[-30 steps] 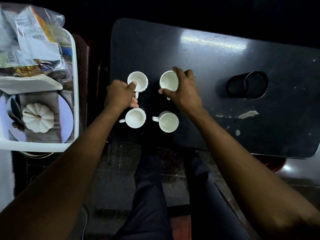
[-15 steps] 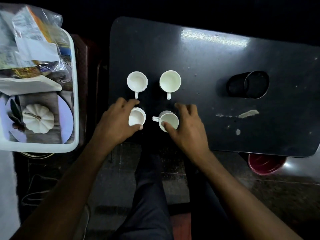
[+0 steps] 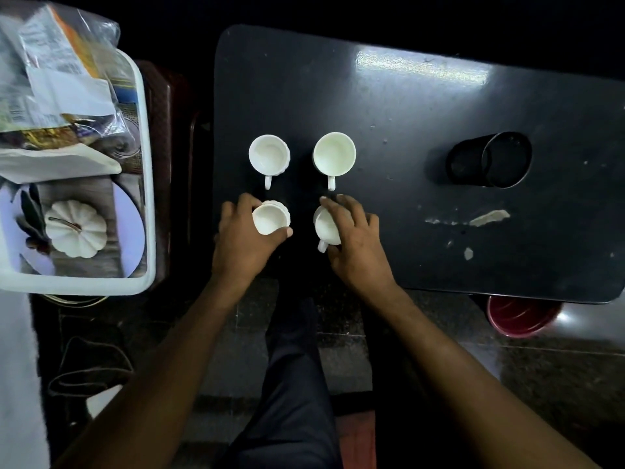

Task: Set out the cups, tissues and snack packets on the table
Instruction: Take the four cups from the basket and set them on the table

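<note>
Several white cups stand in a square on the dark table [image 3: 389,113]. The far left cup [image 3: 269,155] and far right cup [image 3: 334,154] stand free, handles toward me. My left hand [image 3: 241,236] wraps the near left cup [image 3: 270,219]. My right hand [image 3: 355,242] grips the near right cup [image 3: 326,226], whose handle points toward me. On the left, a white tray [image 3: 147,198] holds snack packets in a clear bag [image 3: 50,72] and a stack of white tissues [image 3: 50,164].
A black cylindrical holder [image 3: 488,160] lies on its side at the table's right. The tray also carries a white pumpkin ornament [image 3: 76,228] on a round plate. A red bucket [image 3: 521,316] sits under the table's near right edge. My legs are below.
Both hands left the far cups and came back to the near pair. They now grip them, and the near right cup's handle has turned from pointing left to pointing toward me.
</note>
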